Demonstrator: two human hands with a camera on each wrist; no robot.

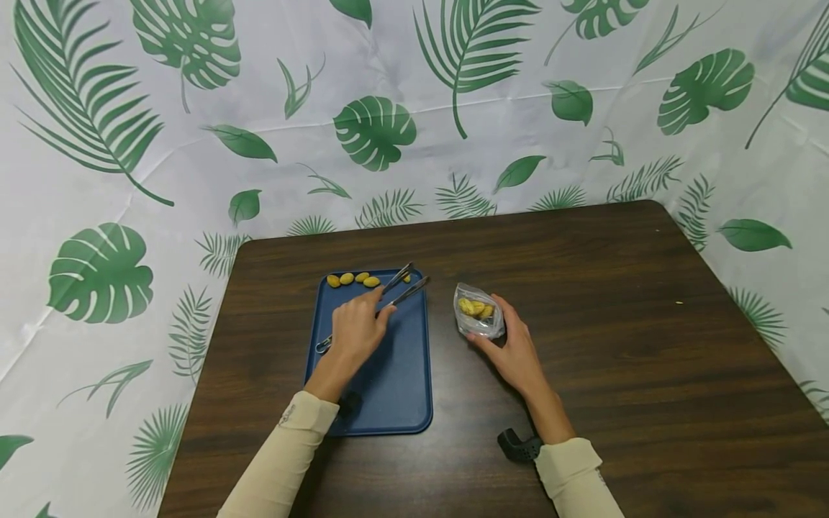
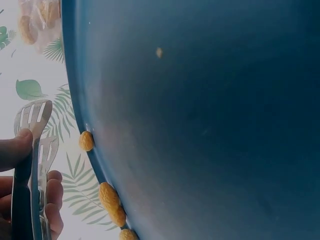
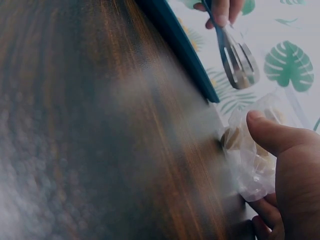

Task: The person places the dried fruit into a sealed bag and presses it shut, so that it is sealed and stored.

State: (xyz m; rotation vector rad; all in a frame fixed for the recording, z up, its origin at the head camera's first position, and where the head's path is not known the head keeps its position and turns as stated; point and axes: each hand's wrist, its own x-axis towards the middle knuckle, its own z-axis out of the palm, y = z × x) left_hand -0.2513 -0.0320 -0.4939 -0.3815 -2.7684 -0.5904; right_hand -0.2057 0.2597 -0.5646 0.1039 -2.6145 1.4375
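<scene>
My left hand (image 1: 358, 324) grips metal tongs (image 1: 409, 290) over the far part of a blue tray (image 1: 398, 381). Their slotted heads (image 2: 34, 120) stand apart in the left wrist view. One golden piece (image 1: 406, 278) shows between the tong arms in the head view; I cannot tell if they pinch it. Several wrinkled, oval golden pieces (image 1: 372, 282), like dried fruit, lie in a row along the tray's far edge. To the right of the tray, my right hand (image 1: 518, 356) holds a clear plastic bag (image 3: 247, 170), thumb on one side and fingers on the other. More golden pieces (image 1: 475, 308) sit inside it.
The dark wood-grain table (image 1: 615, 345) extends well to the right of the bag. A tiny yellow scrap (image 1: 678, 303) lies there. A leaf-printed white cloth (image 1: 388, 65) hangs behind the table. A black wrist device (image 1: 518, 446) is at my right wrist.
</scene>
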